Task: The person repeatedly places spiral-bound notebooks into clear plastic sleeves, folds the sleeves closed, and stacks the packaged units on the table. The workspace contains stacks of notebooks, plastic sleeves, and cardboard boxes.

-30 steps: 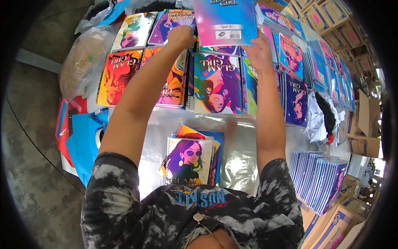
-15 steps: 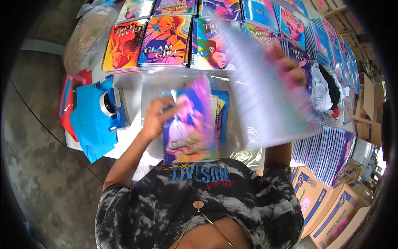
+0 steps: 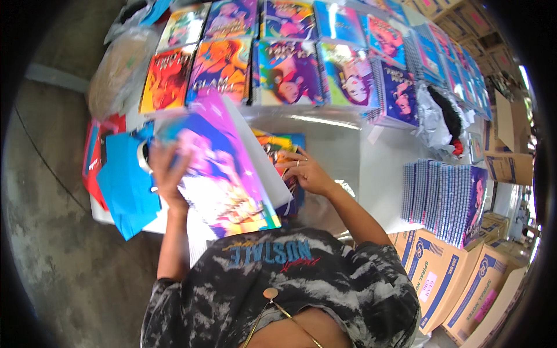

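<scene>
My left hand [image 3: 168,174], a little blurred, grips the left side of a purple and pink illustrated spiral notebook [image 3: 223,168]. That notebook is held tilted in front of my chest, and a pale sheet or back cover [image 3: 261,153] shows behind its right edge. My right hand [image 3: 313,174] has its fingers bent over the right side of a colourful notebook [image 3: 278,144] on the table. More notebooks lie under that one, largely hidden by the raised one. Clear plastic [image 3: 333,139] covers the table around them.
Rows of notebooks [image 3: 288,72] line the far side. At left lie blue sheets [image 3: 127,185], a red folder [image 3: 93,168] and a tape dispenser [image 3: 144,156], partly hidden. At right stand packed spiral notebooks [image 3: 444,197], a plastic bag [image 3: 432,124] and cardboard boxes [image 3: 432,278].
My right hand has let go of the pale, blurred sheet-like thing and moved left onto the notebooks on the table. My left hand has shifted left with the purple notebook.
</scene>
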Motion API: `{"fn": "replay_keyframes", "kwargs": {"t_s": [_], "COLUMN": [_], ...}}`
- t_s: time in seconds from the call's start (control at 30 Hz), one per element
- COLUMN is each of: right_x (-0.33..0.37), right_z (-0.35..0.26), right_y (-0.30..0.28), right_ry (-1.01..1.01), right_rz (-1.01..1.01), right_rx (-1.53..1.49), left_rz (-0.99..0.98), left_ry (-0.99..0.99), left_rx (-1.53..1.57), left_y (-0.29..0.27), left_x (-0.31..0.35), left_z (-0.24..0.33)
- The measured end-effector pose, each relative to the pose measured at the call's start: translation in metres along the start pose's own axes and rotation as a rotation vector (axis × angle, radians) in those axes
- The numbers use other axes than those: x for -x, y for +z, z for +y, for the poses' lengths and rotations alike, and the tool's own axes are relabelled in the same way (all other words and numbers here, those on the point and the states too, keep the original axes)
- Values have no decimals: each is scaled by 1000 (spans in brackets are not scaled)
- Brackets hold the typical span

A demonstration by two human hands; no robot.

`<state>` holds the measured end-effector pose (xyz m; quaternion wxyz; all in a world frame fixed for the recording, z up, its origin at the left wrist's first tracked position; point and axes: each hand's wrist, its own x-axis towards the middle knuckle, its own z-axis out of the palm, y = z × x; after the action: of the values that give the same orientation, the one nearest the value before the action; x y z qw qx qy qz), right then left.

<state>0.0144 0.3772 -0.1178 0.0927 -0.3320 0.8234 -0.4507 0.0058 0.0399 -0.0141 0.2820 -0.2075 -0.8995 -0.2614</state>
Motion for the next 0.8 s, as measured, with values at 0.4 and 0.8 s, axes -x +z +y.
{"fn": "replay_keyframes", "kwargs": {"t_s": [0.4, 0.8], "right_x": [-167, -202], "right_z": [121, 157], "right_y": [-228, -241], "right_ry": [478, 495], "right_rz": [769, 829], "right_rx": [353, 233], "left_rz": [-425, -290], "left_ry": [-741, -737], "left_rx": [224, 367], "left_y": [91, 101], "left_x": [77, 42], "left_z": [69, 59]}}
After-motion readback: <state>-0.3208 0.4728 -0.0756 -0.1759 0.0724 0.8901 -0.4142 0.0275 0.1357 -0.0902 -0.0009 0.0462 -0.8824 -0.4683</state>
